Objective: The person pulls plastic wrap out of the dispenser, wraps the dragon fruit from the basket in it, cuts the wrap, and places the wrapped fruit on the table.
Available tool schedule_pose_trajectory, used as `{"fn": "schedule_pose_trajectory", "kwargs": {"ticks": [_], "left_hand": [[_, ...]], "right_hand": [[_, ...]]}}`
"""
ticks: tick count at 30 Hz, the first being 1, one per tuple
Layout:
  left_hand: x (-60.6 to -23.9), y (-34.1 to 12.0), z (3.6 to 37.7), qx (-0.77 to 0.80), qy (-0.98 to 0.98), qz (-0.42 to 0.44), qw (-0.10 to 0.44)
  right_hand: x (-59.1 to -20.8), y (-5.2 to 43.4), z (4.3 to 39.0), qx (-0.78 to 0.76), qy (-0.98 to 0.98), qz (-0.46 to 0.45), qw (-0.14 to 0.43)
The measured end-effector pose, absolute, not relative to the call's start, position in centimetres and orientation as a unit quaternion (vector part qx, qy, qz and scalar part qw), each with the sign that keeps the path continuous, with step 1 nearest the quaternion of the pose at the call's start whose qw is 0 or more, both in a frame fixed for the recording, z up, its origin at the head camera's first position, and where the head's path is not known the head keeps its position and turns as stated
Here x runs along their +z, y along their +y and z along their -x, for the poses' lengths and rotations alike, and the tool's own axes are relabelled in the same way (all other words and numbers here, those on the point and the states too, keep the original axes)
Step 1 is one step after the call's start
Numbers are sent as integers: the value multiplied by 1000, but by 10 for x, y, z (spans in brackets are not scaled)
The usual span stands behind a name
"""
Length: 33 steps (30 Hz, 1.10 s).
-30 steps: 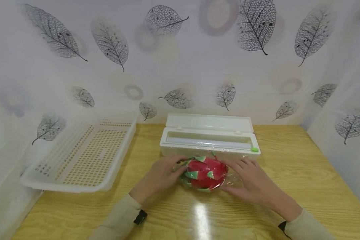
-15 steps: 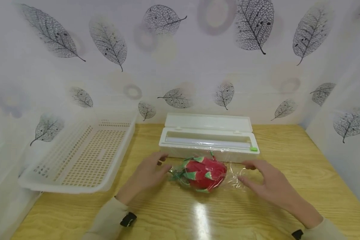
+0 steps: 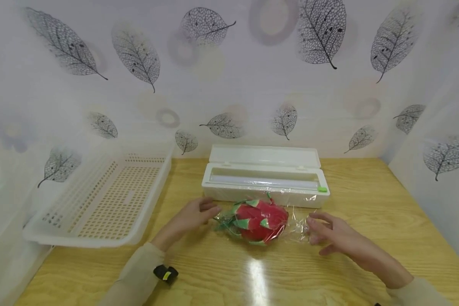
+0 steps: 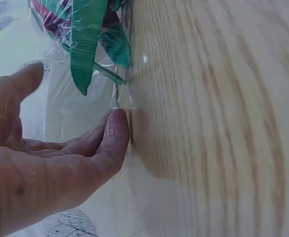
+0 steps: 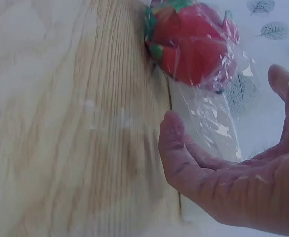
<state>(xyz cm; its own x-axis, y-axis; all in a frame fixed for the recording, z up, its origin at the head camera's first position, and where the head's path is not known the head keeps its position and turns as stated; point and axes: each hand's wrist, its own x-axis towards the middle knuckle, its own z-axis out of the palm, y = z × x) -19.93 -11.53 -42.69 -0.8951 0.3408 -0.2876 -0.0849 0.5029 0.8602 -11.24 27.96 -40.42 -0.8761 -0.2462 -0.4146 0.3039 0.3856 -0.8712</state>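
Watching from my distant seat, I see the left hand (image 3: 191, 216) with its fingers loosely bent and the thumb well apart from them; it grips nothing. The right hand (image 3: 346, 242) is likewise relaxed, fingers curved, thumb apart, nothing in its grip; whether a fingertip touches the film, I cannot tell.

Between the two hands lies the red dragon fruit (image 3: 260, 221) on its side, inside clear film (image 3: 298, 223). Its green leafy end points to the left hand, and the loose end of the film reaches just to the right hand's fingers.

Directly beyond the fruit, a long white box (image 3: 233, 194) blocks the way forward for both hands. Its lid (image 3: 264, 155) is raised at the back; within it lies a pale roll (image 3: 264, 182), and a green slider (image 3: 322, 189) sits at the end on the right hand's side.

To the left of the left hand, the white basket (image 3: 99, 243) limits sideways movement by its high rim. To the right of the right hand, wood of the table (image 3: 382, 208) extends as far as the slanting right edge. Behind the box, the leaf-printed cloth (image 3: 233, 89) closes the far side.
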Motion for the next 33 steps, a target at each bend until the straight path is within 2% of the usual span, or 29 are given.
{"fn": "schedule_pose_trajectory", "kwargs": {"ticks": [5, 10, 17, 27, 33], "left_hand": [[-429, -112, 205, 485, 829, -92, 263], [-428, -108, 208, 469, 818, -159, 293], [-430, -103, 208, 463, 810, -211, 291], [-433, -98, 207, 447, 832, -230, 235], [-428, -100, 202, 453, 823, -244, 241]], "right_hand": [[-408, 264, 116, -598, 752, 12, 276], [-408, 250, 124, -622, 736, 11, 265], [-409, 242, 137, -635, 735, 1, 237], [-411, 241, 136, -656, 713, -3, 248], [-408, 243, 130, -662, 700, -28, 266]]}}
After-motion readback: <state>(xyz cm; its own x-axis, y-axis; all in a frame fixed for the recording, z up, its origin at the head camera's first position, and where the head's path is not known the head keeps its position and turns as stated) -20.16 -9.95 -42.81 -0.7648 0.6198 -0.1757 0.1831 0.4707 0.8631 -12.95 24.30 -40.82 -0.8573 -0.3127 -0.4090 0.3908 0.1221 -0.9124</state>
